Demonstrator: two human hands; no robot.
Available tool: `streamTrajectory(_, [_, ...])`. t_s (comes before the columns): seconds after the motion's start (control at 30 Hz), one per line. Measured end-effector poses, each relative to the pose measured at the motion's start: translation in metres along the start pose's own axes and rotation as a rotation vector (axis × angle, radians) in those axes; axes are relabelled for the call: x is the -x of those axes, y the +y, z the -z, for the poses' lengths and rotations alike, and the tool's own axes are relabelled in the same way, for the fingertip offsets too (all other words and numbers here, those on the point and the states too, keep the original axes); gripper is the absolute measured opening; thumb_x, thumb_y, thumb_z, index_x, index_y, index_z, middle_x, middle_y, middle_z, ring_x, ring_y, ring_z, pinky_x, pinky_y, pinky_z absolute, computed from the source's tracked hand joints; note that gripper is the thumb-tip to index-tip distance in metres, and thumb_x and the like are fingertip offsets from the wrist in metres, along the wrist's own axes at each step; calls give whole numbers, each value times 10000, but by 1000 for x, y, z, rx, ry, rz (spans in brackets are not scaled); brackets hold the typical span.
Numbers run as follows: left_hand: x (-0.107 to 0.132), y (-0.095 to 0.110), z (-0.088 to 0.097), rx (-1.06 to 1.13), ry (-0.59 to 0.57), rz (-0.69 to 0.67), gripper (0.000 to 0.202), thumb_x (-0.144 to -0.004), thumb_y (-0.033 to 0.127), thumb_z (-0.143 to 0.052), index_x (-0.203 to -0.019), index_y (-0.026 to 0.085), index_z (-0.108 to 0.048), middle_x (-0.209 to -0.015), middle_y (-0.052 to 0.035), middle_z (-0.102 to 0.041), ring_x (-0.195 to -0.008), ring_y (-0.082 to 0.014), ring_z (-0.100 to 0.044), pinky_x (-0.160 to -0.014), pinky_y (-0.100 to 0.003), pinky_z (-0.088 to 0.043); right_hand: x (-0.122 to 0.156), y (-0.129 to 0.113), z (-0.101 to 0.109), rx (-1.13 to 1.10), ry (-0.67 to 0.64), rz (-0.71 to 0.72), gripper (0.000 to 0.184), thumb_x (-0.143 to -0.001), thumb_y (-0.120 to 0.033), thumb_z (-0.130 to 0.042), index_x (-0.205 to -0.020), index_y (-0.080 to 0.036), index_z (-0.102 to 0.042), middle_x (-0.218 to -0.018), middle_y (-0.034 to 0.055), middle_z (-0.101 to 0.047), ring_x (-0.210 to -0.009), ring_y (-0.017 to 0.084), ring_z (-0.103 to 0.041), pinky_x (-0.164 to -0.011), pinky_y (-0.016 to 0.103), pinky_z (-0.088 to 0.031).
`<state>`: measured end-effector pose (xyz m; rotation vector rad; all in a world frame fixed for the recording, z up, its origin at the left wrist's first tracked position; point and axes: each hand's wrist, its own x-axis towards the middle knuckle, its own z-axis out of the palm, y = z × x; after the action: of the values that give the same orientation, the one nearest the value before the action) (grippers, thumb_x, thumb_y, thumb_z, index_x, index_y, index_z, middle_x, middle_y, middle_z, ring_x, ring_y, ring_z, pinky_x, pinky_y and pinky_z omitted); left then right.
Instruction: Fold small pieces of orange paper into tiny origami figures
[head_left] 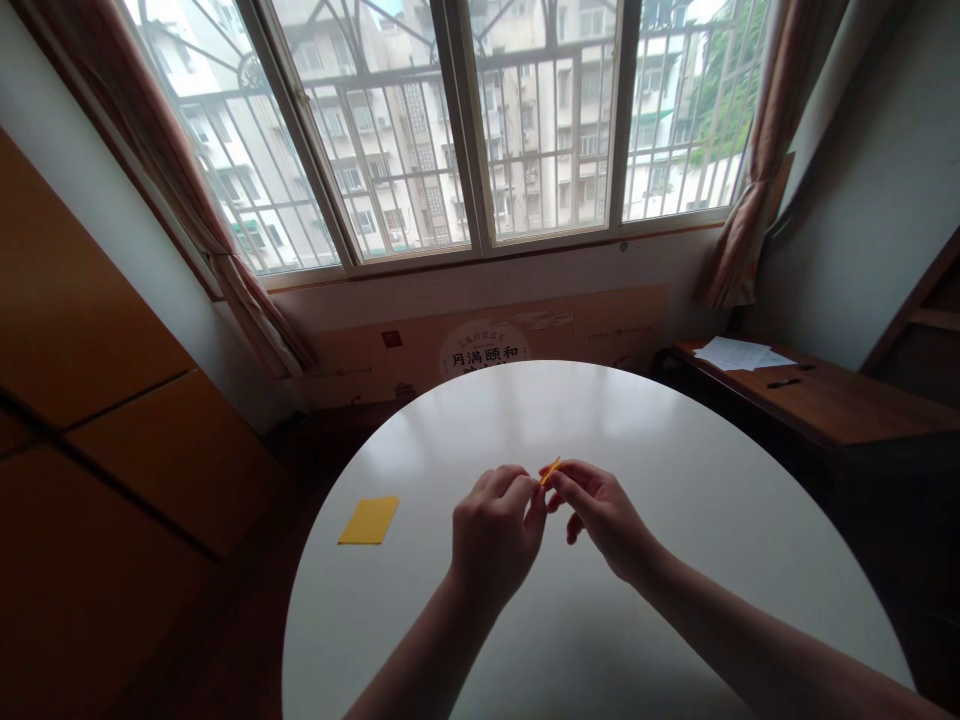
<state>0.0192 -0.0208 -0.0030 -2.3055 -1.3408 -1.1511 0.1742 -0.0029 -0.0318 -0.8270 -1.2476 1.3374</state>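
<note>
Between my fingertips, above the middle of the table, is a small piece of folded yellow paper. My left hand is closed, its thumb and fingers pinching the paper's lower left end. From the other side my right hand pinches it between thumb and index finger, with the other fingers curled loosely below. Much of the paper is hidden by the fingers, so its full shape cannot be made out. A flat yellow paper square, perhaps a small stack, lies on the table to the left of my hands.
The round white table fills the foreground. Past its right edge stands a low brown wooden bench with white papers and a small dark object on it. A wooden cabinet is at left; barred windows are ahead.
</note>
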Motion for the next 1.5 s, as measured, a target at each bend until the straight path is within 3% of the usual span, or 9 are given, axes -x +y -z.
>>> streamTrajectory(0.3, [-1,-10,-1,203,-35,169,32,-867,208,-654,-858,201,-684,-842,-28,-716,-674,-153,-634,-573,-241,-495,0,-1,0,-38,-17,22,285,-838,-449,-693,-944,-184,-709,-900,79,-685,-717,181,-610,-409,205,-480])
streamTrajectory(0.73, [-1,-11,-2,263,-15,81,38,-836,180,-718,-860,203,-735,-898,-45,-746,-805,-204,-688,-562,-254,-560,0,3,-3,-23,-3,34,271,-819,-423,-705,-933,-181,-751,-792,66,-692,-719,195,-630,-420,216,-497])
streamTrajectory(1.27, [0,-13,-5,315,-12,102,72,-870,171,-688,-873,207,-750,-910,-49,-755,-820,-204,-702,-583,-260,-581,1,7,-4,-1,1,76,247,-841,-399,-688,-958,-188,-738,-877,78,-716,-719,189,-644,-422,216,-499])
streamTrajectory(1.5, [1,-13,-7,326,-10,178,120,-840,156,-723,-953,193,-707,-862,-34,-745,-717,-180,-681,-573,-272,-570,0,9,-3,1,0,93,226,-844,-379,-682,-954,-191,-743,-876,78,-727,-714,189,-645,-423,218,-500])
